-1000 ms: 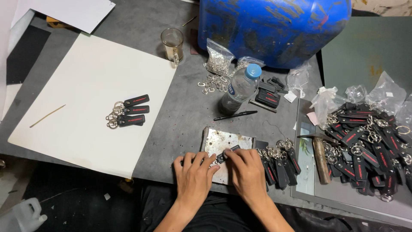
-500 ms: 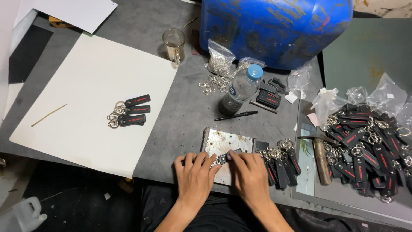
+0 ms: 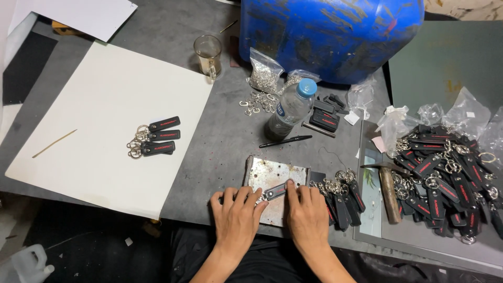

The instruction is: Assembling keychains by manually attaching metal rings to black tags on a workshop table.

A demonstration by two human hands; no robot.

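Head view: left hand and right hand pinch key fob between fingertips; metal plate beneath.

Even overhead light, soft shadows, sharp focus, slight wide-angle bending at edges.

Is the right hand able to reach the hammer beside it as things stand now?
Probably yes. The right hand lies on the metal plate; only a low bunch of keychains lies between it and the hammer.
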